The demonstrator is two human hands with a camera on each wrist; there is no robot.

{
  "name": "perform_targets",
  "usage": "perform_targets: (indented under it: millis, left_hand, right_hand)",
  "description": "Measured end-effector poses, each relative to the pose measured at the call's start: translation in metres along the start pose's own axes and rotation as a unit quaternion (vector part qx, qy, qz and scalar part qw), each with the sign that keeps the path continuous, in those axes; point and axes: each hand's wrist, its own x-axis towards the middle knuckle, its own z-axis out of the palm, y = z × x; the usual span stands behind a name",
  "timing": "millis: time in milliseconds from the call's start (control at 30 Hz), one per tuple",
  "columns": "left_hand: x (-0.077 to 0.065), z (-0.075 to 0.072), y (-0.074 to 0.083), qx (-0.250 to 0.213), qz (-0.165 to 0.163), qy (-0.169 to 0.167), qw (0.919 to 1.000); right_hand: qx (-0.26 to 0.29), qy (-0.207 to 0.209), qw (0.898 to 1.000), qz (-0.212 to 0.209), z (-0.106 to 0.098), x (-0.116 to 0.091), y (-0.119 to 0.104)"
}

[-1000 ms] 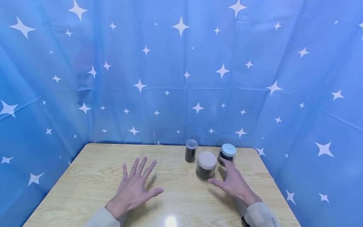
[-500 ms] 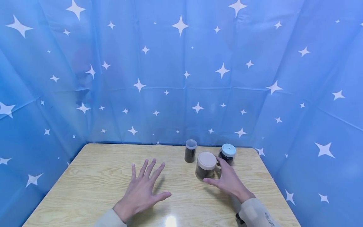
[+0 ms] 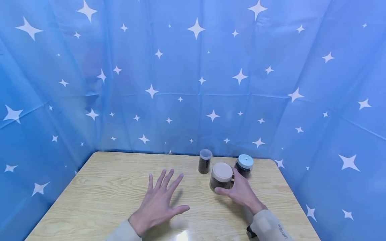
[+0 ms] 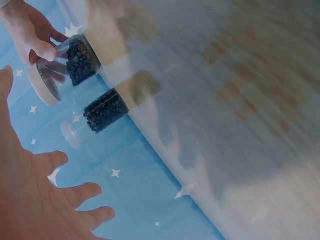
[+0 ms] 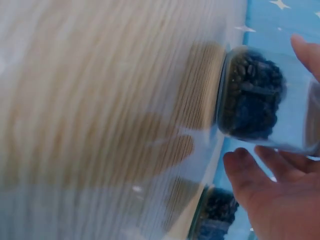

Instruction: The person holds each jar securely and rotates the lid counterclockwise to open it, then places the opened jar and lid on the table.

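A wide clear jar (image 3: 222, 172) with a pale pinkish lid stands upright on the table, partly filled with dark beans (image 5: 252, 95). My right hand (image 3: 242, 191) is spread around its right side, thumb at the front and fingers behind. In the right wrist view the thumb (image 5: 309, 57) and fingers lie on opposite sides of the jar, little curled; firm contact is hard to make out. My left hand (image 3: 156, 204) hovers over the table with fingers apart, holding nothing. Nearest to it in the left wrist view is a narrow clear canister (image 4: 106, 110) of dark beans.
Behind and right of the wide jar stands a blue-lidded jar (image 3: 245, 164) with dark contents, close to my right fingers. The canister sits at the back left of the wide jar. A blue star-patterned curtain (image 3: 181, 73) borders the wooden table (image 3: 99, 194).
My right hand has shifted left from beside the blue-lidded jar to around the wide jar. My left hand has drifted right, fingers still spread. The containers keep their places.
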Motion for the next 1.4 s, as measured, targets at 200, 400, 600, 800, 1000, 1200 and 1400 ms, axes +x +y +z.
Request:
perform_targets:
  millis: [200, 400, 600, 800, 1000, 1200, 1400]
  left_hand:
    - [0.003, -0.002, 0.004, -0.010, 0.002, 0.000, 0.9999]
    - [0.003, -0.003, 0.007, -0.010, 0.008, -0.001, 0.9999]
    - [0.005, 0.000, 0.012, -0.007, 0.015, -0.003, 0.9999]
    - [0.006, 0.002, 0.016, -0.013, 0.014, -0.009, 0.9998]
    - [0.007, 0.004, 0.019, -0.015, 0.024, -0.002, 0.9996]
    - [0.008, 0.004, 0.024, -0.011, 0.032, 0.002, 0.9994]
    - [0.009, 0.004, 0.028, -0.004, 0.038, 0.009, 0.9992]
  right_hand:
    - [0.021, 0.000, 1.000, 0.003, 0.001, 0.004, 0.001]
    - [0.025, -0.004, 1.000, 0.006, 0.004, 0.006, 0.006]
    - [0.028, 0.004, 1.000, 0.008, 0.006, 0.008, 0.007]
    - [0.025, 0.007, 1.000, 0.010, 0.008, 0.008, 0.006]
    - [0.036, 0.011, 0.999, 0.016, 0.009, 0.009, 0.006]
    - [0.039, 0.016, 0.999, 0.017, 0.012, 0.010, 0.009]
    - [0.047, 0.025, 0.999, 0.009, 0.014, 0.011, 0.008]
